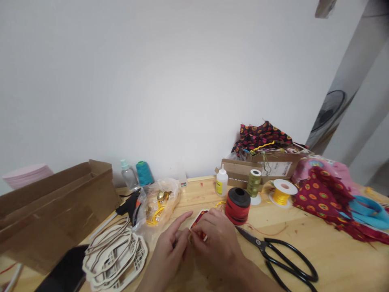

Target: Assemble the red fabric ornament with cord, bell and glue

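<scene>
At the front middle of the table, my right hand (217,235) is closed over a small red patterned piece with a pale border (198,218). The fingers cover most of that piece. My left hand (172,241) meets it from the other side, index finger raised and stretched, thumb and remaining fingers curled in at the piece's near corner. What those curled fingers pinch is too small to make out. Just beyond my right hand stands a spool of red cord (238,207). Black-handled scissors (275,253) lie to the right of it, blades pointing towards the spool.
On the left are a cardboard box (57,211), stacked pale wooden cut-outs (114,259), a glue gun (130,207) and a plastic bag with yellow cord (158,209). Behind stand a glue bottle (221,182), green thread (253,182) and a yellow spool (281,196). Red patterned cloth (323,194) lies right.
</scene>
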Demonstrator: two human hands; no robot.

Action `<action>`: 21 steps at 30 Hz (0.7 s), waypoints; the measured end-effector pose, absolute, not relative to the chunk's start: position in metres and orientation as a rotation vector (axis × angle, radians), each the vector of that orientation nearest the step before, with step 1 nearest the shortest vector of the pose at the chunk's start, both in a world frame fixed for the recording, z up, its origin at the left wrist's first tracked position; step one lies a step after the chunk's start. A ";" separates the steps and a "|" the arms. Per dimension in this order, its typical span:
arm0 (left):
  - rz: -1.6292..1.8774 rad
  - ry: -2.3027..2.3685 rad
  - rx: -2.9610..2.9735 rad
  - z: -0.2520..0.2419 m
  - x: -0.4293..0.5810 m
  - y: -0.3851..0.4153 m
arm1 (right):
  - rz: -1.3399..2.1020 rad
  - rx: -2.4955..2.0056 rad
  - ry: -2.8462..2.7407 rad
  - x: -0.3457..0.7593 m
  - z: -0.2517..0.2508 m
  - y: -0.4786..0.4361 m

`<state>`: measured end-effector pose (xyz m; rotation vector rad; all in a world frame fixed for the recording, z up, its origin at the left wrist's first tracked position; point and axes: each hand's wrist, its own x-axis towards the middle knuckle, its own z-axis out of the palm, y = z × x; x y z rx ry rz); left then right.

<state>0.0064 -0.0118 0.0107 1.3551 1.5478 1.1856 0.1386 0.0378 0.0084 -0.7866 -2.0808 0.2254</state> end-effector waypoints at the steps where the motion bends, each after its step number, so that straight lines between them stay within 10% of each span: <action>1: 1.190 1.549 1.357 0.011 0.006 -0.012 | 0.233 -0.789 -2.076 0.139 0.009 0.037; 21: 1.200 1.484 1.328 0.008 0.006 -0.010 | 0.252 -0.783 -2.052 0.138 0.009 0.038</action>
